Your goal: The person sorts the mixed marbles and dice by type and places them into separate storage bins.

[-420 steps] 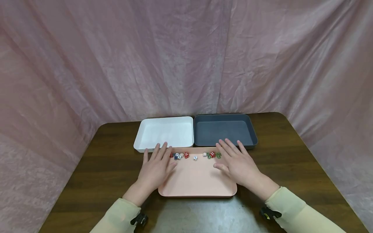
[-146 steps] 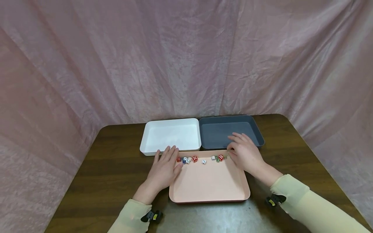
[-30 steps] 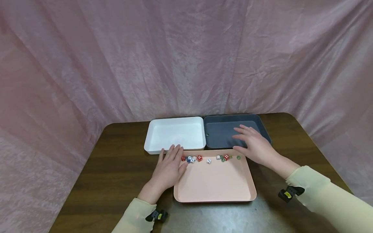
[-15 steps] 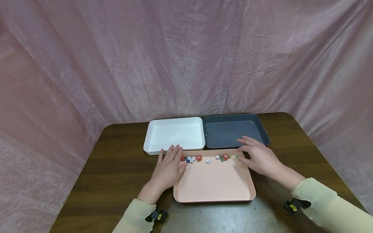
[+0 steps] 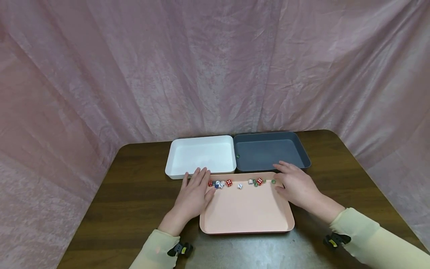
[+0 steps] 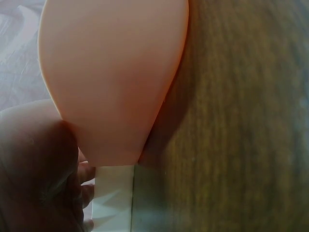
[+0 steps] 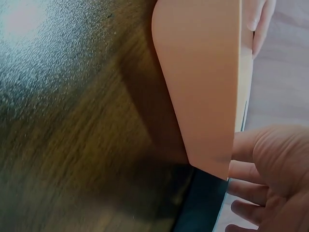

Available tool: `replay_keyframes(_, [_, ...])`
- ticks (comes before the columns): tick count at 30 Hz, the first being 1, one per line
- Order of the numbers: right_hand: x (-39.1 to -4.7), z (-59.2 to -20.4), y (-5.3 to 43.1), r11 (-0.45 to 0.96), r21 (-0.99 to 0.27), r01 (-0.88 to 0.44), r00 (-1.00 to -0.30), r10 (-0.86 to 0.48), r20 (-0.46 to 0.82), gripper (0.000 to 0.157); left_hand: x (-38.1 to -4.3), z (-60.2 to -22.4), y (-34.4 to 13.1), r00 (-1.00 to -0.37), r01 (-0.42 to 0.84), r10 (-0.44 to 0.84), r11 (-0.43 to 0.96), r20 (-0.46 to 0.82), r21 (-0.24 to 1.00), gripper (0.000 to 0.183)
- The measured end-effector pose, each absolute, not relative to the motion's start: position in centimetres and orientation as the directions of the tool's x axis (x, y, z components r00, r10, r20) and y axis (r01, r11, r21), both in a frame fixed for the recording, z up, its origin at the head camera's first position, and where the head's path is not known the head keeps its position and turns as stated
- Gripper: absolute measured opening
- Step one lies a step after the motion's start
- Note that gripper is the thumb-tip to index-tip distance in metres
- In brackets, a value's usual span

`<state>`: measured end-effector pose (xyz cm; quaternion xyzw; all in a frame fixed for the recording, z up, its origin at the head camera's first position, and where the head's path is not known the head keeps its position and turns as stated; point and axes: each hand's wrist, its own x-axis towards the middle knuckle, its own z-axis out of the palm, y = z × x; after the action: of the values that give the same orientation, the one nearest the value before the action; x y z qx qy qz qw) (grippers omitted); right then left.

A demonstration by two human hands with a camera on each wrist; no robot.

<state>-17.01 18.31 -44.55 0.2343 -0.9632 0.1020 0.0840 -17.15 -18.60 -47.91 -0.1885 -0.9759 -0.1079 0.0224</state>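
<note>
A pink tray (image 5: 248,209) holds a row of small dice along its far side. On the left are red, white and blue dice, including a red die (image 5: 229,183); a lone white die (image 5: 240,186) lies midway. Another red die (image 5: 259,181) sits among green pieces on the right. My left hand (image 5: 189,198) lies with extended fingers over the tray's left edge. At the far right corner my right hand (image 5: 297,186) reaches over the rim, thumb and fingers apart, right beside a small green piece (image 5: 273,181). A similar green piece (image 5: 238,156) lies in the dark grey tray (image 5: 268,149).
A white tray (image 5: 201,149) stands behind the pink one, left of the dark grey tray. All three are on a brown wooden table (image 5: 134,194). A pink curtain (image 5: 215,74) hangs behind the table.
A green piece has come to lie in the dark grey tray since the older frames. My right hand has drawn back from over that tray to the pink tray's corner; my left hand stays put.
</note>
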Motion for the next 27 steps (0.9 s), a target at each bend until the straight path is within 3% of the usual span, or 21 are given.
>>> replay_keyframes(27, [-17.65, -45.6, 17.66, 0.9, -0.173, -0.401, -0.908, -0.365, 0.205, 0.015, -17.06, -47.94, -18.48, -0.93, 0.367, 0.358, 0.908, 0.078, 0.203, 0.07])
